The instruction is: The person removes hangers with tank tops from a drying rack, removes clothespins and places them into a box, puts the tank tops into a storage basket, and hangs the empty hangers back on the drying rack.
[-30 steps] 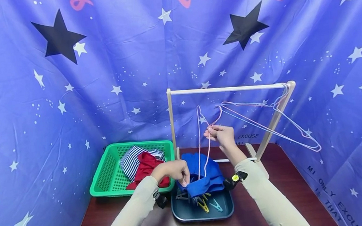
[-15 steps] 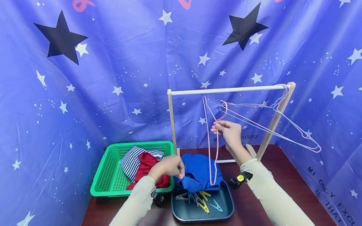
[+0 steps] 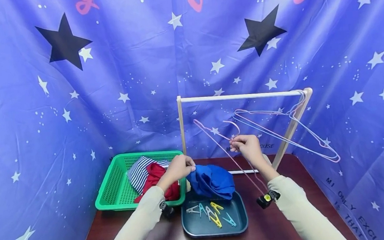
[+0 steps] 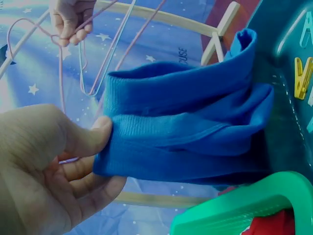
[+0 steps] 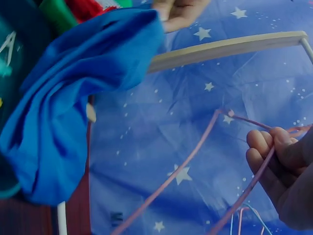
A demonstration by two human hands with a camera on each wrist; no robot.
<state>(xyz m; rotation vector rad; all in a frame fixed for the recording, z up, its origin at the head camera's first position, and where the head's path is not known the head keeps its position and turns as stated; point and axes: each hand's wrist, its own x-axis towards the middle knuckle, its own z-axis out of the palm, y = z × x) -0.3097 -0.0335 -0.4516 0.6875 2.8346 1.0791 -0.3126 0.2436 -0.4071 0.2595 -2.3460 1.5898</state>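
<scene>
My left hand (image 3: 180, 168) pinches a blue cloth garment (image 3: 211, 181) by a ribbed band along its edge, thumb on top in the left wrist view. The garment hangs in loose folds over the back of a dark tray (image 3: 215, 233). Off to the right, my right hand (image 3: 249, 149) pinches a pink wire clothes hanger (image 5: 253, 179) at its neck, below the hook. The hanger is tilted, one corner up to the left and the other down by the right wrist. A gap separates garment and hanger in the right wrist view.
Several clothespins (image 3: 216, 220) lie in the tray. A green basket (image 3: 107, 188) at left holds a striped cloth (image 3: 138, 174) and a red cloth (image 3: 156, 176). Behind stands a wooden rack with a white rail (image 3: 238, 96); more hangers (image 3: 318, 156) hang at its right end.
The hanger has come out of the blue garment, moving up and right, and has turned to a slant. My left hand has lifted the garment's edge, uncovering more clothespins.
</scene>
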